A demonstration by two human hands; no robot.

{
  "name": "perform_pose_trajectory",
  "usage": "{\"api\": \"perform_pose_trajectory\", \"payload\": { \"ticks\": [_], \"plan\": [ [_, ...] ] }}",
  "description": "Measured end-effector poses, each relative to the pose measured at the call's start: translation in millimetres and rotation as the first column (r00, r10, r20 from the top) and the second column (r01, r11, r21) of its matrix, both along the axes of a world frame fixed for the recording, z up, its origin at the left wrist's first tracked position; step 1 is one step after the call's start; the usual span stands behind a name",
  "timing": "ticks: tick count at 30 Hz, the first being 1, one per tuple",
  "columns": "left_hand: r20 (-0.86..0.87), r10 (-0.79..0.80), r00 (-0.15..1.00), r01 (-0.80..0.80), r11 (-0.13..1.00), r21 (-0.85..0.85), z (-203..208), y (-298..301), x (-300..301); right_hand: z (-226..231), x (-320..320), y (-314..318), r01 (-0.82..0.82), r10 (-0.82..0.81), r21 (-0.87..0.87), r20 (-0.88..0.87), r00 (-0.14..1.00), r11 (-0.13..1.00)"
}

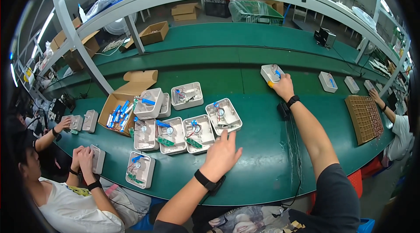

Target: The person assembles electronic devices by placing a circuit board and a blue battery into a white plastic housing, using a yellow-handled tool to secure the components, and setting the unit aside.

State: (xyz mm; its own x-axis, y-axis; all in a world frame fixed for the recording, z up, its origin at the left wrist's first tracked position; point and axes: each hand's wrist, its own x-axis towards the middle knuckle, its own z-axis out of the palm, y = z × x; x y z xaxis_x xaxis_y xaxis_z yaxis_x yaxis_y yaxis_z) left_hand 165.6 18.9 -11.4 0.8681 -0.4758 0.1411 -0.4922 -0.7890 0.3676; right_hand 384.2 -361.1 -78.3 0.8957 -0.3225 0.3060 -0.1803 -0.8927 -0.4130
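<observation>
At the far side of the bench, my right hand [283, 87] grips the near edge of a white plastic housing [266, 73] with a blue cylindrical cell inside. Something yellow shows at the thumb of that hand. My left hand [222, 153] holds nothing; its fingers are spread, with the fingertips at the near edge of another white housing [237, 124]. Inside that one are a round metal-coloured part, wires and a small board. To its left sit several similar open housings, among them one with a green circuit board [194, 142] and a blue cell.
A cardboard box [105, 117] of blue and white cells stands left of the housings. Two co-workers sit at left, another at right beside a brown gridded tray [366, 119]. More housings [327, 82] lie at far right. A black device [283, 111] with cables lies on the green bench [258, 167].
</observation>
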Motion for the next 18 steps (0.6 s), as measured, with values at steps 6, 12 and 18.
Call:
{"api": "perform_pose_trajectory", "payload": {
  "ticks": [6, 12, 18],
  "plan": [
    [-0.031, -0.058, 0.998, 0.056, 0.997, -0.055, 4.6, 18.8, -43.7, 0.7, -2.6, 9.6, 0.056, -0.049, -0.091, 0.076, 0.996, 0.994],
    [0.025, 0.021, 0.999, -0.018, 0.993, -0.116, 0.9, 54.3, -77.7, 68.1, -113.0, 85.2, -0.687, 0.679, 0.126, 0.103, 0.726, 0.716],
    [-0.021, 0.211, 0.977, -0.212, 0.974, -0.082, 1.5, 71.7, -86.6, 68.3, -209.0, 172.6, -0.884, 0.955, 0.382, 0.011, 0.295, 0.269]
  ]
}}
